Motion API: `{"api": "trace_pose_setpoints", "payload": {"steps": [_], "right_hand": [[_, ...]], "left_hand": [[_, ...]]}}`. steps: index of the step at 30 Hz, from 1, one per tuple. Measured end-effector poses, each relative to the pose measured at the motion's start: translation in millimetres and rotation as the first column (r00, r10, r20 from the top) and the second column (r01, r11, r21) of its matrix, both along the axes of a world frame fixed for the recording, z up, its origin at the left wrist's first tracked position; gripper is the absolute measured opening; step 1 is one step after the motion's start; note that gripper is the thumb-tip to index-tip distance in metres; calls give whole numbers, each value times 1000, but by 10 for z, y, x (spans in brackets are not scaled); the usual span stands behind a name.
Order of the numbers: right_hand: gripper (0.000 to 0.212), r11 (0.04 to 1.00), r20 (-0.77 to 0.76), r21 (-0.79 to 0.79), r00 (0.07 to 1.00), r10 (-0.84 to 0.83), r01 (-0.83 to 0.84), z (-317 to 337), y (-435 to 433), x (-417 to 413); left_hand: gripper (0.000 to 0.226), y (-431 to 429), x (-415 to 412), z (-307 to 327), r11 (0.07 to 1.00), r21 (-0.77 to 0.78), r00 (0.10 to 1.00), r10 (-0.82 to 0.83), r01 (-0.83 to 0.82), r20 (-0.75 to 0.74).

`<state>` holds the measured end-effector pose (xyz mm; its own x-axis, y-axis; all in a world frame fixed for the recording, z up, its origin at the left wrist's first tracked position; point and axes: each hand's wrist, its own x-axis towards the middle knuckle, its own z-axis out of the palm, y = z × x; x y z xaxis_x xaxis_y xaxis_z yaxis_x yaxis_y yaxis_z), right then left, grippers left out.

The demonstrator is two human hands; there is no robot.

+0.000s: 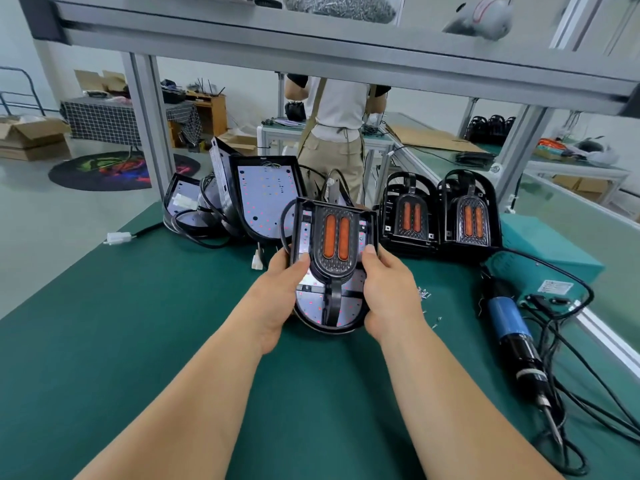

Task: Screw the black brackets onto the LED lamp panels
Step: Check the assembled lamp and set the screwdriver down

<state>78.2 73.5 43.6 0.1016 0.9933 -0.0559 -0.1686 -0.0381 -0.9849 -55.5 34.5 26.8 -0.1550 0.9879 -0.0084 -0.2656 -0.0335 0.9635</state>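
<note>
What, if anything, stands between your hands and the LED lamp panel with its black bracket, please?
Nothing visible does. The left hand and the right hand grip the LED lamp panel by its sides, with both thumbs against the black bracket seated on it.

No legible text or labels

screwdriver (515,330) right of held panel (330,258)

Assembly workshop, green-matted workbench (138,341), electric screwdriver (512,327)
</note>
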Motion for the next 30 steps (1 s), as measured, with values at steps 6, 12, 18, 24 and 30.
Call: {"api": "trace_pose_setpoints", "payload": {"steps": [6, 12, 18, 24, 30], "right_hand": [[33, 993, -111, -26, 987, -116, 113, -129, -57, -128], [37, 990, -276, 56, 950, 143, -133, -61, -97, -184], [39, 993, -310, 82, 949, -51, 80, -37, -185, -205], [42, 972, -316, 85, 931, -181, 217, 96, -206, -128], [45, 940, -315, 63, 900, -301, 336, 235, -319, 304]], "left_hand": [[28, -7, 151, -20, 995, 67, 905, 35, -70, 424], [49, 8, 150, 13, 991, 114, 878, 7, -70, 478], [39, -5, 180, 83, 989, 109, 907, 41, -95, 420], [38, -120, 499, 212, 981, 155, 868, 23, -115, 495], [41, -198, 914, 463, 994, 110, 825, -81, 23, 559]]}}
